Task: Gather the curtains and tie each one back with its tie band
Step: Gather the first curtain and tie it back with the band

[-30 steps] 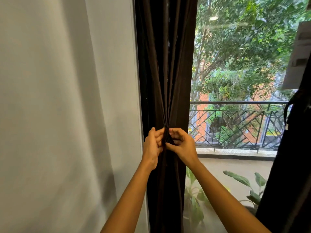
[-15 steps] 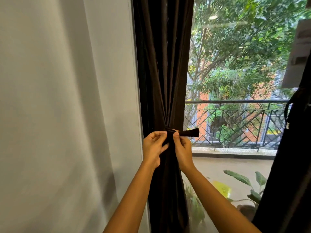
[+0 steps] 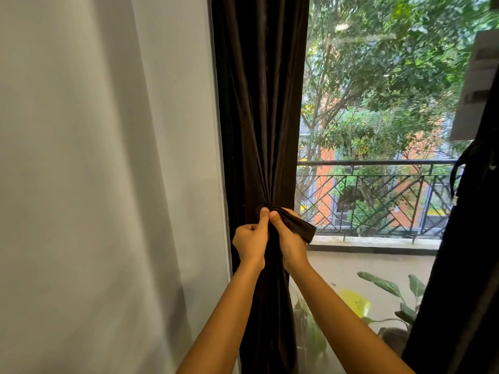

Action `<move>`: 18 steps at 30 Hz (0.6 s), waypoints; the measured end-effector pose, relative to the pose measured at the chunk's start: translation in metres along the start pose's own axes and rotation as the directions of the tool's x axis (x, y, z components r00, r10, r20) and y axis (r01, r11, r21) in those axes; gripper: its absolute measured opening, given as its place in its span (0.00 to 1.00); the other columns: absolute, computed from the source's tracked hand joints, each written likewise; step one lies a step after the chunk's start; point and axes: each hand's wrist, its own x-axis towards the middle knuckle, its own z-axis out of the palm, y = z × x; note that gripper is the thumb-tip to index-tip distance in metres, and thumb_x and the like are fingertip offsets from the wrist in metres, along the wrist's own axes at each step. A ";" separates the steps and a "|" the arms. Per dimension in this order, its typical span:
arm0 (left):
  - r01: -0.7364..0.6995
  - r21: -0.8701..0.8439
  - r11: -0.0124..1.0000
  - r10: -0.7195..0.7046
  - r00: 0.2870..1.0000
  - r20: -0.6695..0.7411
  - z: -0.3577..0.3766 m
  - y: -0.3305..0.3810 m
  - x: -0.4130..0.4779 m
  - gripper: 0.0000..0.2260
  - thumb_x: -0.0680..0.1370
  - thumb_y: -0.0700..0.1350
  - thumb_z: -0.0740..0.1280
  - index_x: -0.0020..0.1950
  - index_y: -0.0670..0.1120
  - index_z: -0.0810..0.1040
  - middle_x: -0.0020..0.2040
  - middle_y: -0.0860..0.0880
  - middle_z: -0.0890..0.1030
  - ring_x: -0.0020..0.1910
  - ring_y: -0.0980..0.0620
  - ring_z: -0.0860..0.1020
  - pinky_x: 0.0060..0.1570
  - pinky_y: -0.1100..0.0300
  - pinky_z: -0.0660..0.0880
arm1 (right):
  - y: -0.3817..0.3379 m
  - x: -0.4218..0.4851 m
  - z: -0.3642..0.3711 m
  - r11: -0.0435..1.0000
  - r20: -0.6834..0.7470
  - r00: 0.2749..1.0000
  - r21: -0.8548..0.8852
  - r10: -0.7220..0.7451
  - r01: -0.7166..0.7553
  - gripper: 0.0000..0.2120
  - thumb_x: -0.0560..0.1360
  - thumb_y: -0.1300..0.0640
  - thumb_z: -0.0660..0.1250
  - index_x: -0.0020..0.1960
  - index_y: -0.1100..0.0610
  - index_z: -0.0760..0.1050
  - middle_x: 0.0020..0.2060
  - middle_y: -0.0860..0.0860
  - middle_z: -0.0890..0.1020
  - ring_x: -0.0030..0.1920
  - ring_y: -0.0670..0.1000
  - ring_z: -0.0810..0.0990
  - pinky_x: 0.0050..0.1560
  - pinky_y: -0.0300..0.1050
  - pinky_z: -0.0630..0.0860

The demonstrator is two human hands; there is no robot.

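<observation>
A dark brown curtain [image 3: 259, 103] hangs gathered into a narrow bunch at the window's left side. A tie band [image 3: 295, 224] of the same dark cloth wraps it at waist height, with one loose end sticking out to the right. My left hand [image 3: 251, 238] pinches the band at the front of the bunch, thumb up. My right hand [image 3: 290, 241] grips the band beside it, thumb touching the left thumb. A second dark curtain [image 3: 469, 265] hangs at the right edge, with a dark loop [image 3: 456, 174] on it.
A pale grey wall [image 3: 108, 184] fills the left. Behind the window glass [image 3: 378, 103] are a balcony railing [image 3: 378, 190], trees and potted plants [image 3: 391, 287]. A white box [image 3: 478, 85] shows at the upper right.
My hands turned thumbs-up on the tie band and pulled it tight. The band's loose end came out to the right, then dropped lower over my right hand.
</observation>
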 end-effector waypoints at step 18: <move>0.095 -0.349 0.932 -0.081 0.995 0.056 0.022 -0.009 -0.014 0.06 0.78 0.46 0.67 0.50 0.50 0.83 0.45 0.51 0.84 0.46 0.52 0.82 0.51 0.55 0.79 | -0.006 0.002 0.004 0.992 -0.120 0.991 -0.099 0.066 -0.078 0.05 0.75 0.49 0.68 0.48 0.50 0.79 0.44 0.49 0.84 0.48 0.47 0.82 0.56 0.47 0.77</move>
